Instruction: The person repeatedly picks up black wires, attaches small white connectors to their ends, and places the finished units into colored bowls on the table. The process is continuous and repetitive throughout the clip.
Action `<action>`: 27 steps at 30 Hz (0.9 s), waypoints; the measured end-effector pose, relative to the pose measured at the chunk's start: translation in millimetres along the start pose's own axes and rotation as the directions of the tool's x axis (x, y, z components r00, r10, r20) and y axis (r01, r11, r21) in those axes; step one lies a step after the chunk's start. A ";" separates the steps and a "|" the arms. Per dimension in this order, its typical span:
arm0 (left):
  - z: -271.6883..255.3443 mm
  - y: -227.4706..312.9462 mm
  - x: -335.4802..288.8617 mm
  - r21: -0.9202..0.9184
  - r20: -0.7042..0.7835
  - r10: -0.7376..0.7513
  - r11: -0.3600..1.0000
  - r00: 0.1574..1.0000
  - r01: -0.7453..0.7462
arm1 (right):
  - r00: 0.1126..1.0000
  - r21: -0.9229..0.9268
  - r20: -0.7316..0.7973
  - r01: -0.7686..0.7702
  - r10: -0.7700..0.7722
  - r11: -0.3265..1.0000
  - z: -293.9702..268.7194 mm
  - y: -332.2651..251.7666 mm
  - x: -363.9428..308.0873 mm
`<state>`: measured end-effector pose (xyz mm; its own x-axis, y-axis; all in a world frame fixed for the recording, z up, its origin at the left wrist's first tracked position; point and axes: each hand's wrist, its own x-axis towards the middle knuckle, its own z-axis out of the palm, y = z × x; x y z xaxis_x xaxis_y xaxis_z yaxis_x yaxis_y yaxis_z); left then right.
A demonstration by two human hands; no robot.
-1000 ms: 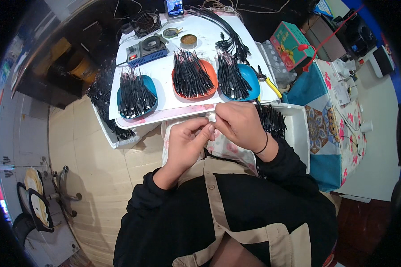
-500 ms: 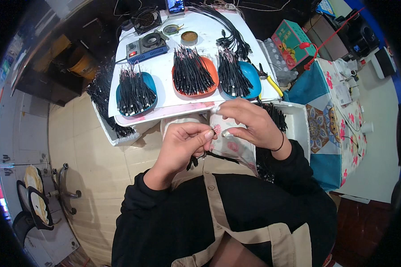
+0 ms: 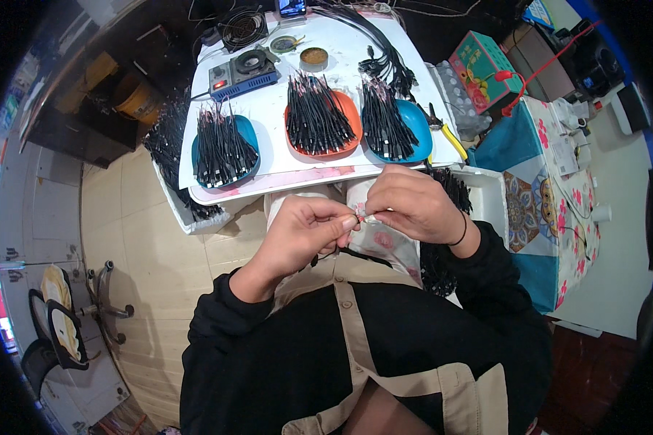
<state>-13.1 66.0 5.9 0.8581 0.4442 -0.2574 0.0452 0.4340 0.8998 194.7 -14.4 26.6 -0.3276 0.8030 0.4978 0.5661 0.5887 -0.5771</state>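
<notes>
My left hand [image 3: 313,226] is closed, pinching a thin black cable [image 3: 327,254] between thumb and forefinger. Fine reddish wire ends [image 3: 360,214] stick out of its fingertips toward the right. Just beside it, my right hand [image 3: 413,206] is closed too, its thumb and forefinger pinched on those wire ends. Something whitish covers the right fingertips. Both hands are held over my lap, before the table's near edge. Most of the cable is hidden behind the left hand.
Bundles of black cables lie in a blue tray [image 3: 252,138], an orange tray [image 3: 352,116] and another blue tray [image 3: 419,134] on the white table. Behind stand a blue heating device [image 3: 243,77] and a round tin [image 3: 313,58]. Yellow-handled cutters [image 3: 451,139] lie right. Foam boxes [image 3: 495,196] flank my legs.
My right hand has moved in to the left, its spread fingers closing on the wire ends. The left hand keeps its pinch almost in place. The view has shifted slightly.
</notes>
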 end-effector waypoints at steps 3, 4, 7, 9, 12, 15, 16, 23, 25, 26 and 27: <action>1.3 1.3 -1.8 0.088 -0.010 0.006 0.996 1.000 -0.005 | 1.000 -0.011 -0.001 -0.024 0.024 1.000 2.1 -3.2 -3.3; 2.9 -0.3 -2.8 0.246 -0.010 0.121 0.962 0.993 -0.115 | 0.999 -0.017 0.011 -0.051 0.051 0.999 3.0 -3.9 -5.7; 6.5 -8.1 -4.8 0.684 0.120 0.474 0.598 0.873 -0.419 | 0.981 0.075 0.046 -0.193 0.190 0.978 8.6 -3.2 -16.5; 6.7 -13.7 -2.8 0.839 0.364 0.639 0.092 0.678 -0.537 | 0.870 0.471 0.162 -0.483 0.466 0.738 17.3 0.3 -23.8; 6.0 -19.7 -4.8 0.840 0.484 0.615 -0.129 0.622 -0.526 | 0.669 0.816 0.407 -0.572 0.622 0.081 32.5 4.6 -31.3; 4.6 -21.7 -4.3 0.845 0.349 0.649 0.093 0.676 -0.526 | 0.635 0.746 0.392 -0.643 0.666 0.173 32.6 2.1 -35.9; 3.5 -21.3 -4.5 0.828 0.270 0.652 0.218 0.708 -0.517 | 0.729 0.671 0.217 -0.595 0.649 0.443 30.8 -0.6 -35.9; 4.1 -18.9 -4.6 0.577 -0.037 0.447 0.740 0.894 -0.346 | 0.982 -0.311 -0.188 -0.035 -0.025 0.950 20.6 -12.5 -25.4; 6.2 -20.5 -5.2 0.549 -0.045 0.420 0.769 0.907 -0.328 | 0.986 -0.376 -0.149 0.017 -0.079 0.926 22.2 -9.2 -23.9; 7.1 -21.8 -5.5 0.560 -0.040 0.426 0.759 0.904 -0.333 | 0.984 -0.382 -0.157 0.012 -0.078 0.924 24.4 -7.7 -24.5; 7.2 -23.4 -6.4 0.570 -0.035 0.432 0.749 0.901 -0.337 | 0.983 -0.387 -0.165 0.008 -0.078 0.922 27.0 -6.7 -26.0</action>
<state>-15.9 47.3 -10.9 0.7749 0.6153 0.1446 0.0362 -0.2716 0.9617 179.0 -36.7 0.0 -0.2410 0.7284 0.6413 0.8120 0.5133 -0.2777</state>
